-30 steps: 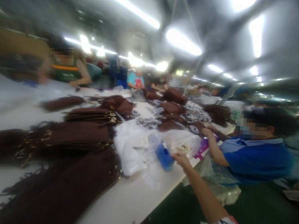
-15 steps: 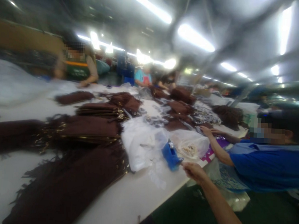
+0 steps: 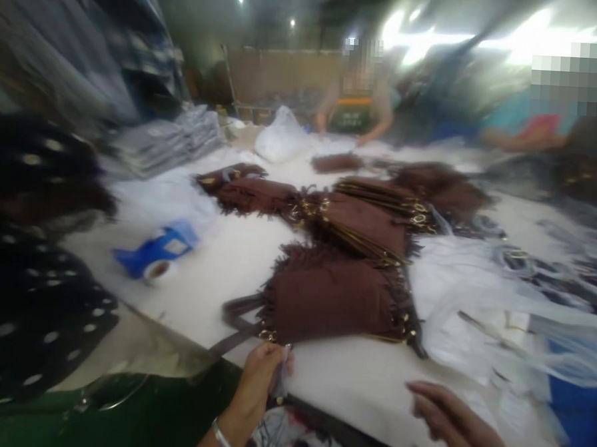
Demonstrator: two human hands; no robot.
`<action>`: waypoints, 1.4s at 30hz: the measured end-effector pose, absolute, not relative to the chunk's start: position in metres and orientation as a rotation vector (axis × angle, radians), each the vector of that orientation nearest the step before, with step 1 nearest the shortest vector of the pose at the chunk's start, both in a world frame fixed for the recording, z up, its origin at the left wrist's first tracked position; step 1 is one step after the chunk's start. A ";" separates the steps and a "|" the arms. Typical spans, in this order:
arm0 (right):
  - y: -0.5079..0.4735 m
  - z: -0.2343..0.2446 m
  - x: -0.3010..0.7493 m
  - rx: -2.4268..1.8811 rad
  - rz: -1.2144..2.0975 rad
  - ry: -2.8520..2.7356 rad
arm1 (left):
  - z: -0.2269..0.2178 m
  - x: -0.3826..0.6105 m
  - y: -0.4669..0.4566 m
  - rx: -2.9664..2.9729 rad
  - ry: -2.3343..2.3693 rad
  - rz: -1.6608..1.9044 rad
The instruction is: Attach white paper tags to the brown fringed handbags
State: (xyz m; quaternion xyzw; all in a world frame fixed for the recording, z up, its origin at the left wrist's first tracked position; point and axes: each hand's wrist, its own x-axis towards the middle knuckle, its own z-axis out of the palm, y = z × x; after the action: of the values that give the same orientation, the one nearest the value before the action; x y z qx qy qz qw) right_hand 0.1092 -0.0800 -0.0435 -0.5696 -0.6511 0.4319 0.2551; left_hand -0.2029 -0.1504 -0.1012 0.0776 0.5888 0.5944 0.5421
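Observation:
In front of me a stack of brown fringed bags (image 3: 332,298) with gold-coloured rings lies on the white table (image 3: 247,254). My left hand (image 3: 263,372) is at the table's front edge, just below the stack's left corner. Its fingers are closed on a narrow strap (image 3: 279,380) with a small metal fitting, though blur hides the detail. Another dark strap (image 3: 241,310) loops out from the bags on the left. My right hand (image 3: 461,425) hovers over the table's right front, fingers stretched out and holding nothing.
More brown bags (image 3: 363,220) lie behind. A blue tape dispenser (image 3: 162,246) stands at left beside a person in dotted clothing (image 3: 38,316). White plastic bags (image 3: 440,277) and a blue object (image 3: 581,412) are at right. Grey folded stacks (image 3: 167,136) and co-workers (image 3: 354,113) are farther back.
My view has swung left, toward the brown bags. The right hand has left the blue tape dispenser and is now open. My left hand has come into view, holding a strap.

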 end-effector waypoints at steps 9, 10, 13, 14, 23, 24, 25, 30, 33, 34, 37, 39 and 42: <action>-0.066 -0.058 -0.085 -0.829 1.569 -2.178 | -0.106 -0.210 -0.151 0.250 1.433 1.381; -0.065 -0.060 -0.087 -0.827 1.549 -2.206 | -0.107 -0.211 -0.151 0.247 1.425 1.383; -0.063 -0.063 -0.085 -0.845 1.501 -2.266 | -0.107 -0.211 -0.151 0.230 1.395 1.393; -0.063 -0.064 -0.085 -0.853 1.484 -2.285 | -0.108 -0.211 -0.151 0.230 1.391 1.392; -0.065 -0.063 -0.095 -0.979 1.249 -2.504 | -0.114 -0.211 -0.157 0.349 1.314 1.419; -0.064 -0.060 -0.097 -1.005 1.223 -2.532 | -0.115 -0.211 -0.158 0.359 1.319 1.418; -0.063 -0.058 -0.098 -1.033 1.193 -2.562 | -0.116 -0.212 -0.159 0.366 1.326 1.414; -0.058 -0.051 -0.101 -1.131 1.049 -2.712 | -0.117 -0.211 -0.159 0.351 1.333 1.417; -0.057 -0.053 -0.102 -1.125 1.046 -2.736 | -0.115 -0.208 -0.156 0.318 1.372 1.408; -0.056 -0.054 -0.102 -1.120 1.038 -2.740 | -0.115 -0.207 -0.155 0.308 1.404 1.402; -0.056 -0.057 -0.101 -1.120 1.012 -2.754 | -0.118 -0.202 -0.152 0.261 1.520 1.398; -0.057 -0.059 -0.099 -1.119 1.069 -2.725 | -0.121 -0.200 -0.151 0.230 1.556 1.401; -0.060 -0.060 -0.094 -1.084 1.201 -2.619 | -0.122 -0.198 -0.153 0.205 1.516 1.420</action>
State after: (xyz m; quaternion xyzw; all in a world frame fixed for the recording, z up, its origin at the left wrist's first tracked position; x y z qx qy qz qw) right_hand -0.0936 -0.0596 -0.0597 -0.3518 -0.8504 0.3900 0.0316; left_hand -0.1981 -0.1525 -0.1219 0.0850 0.6277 0.5880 0.5030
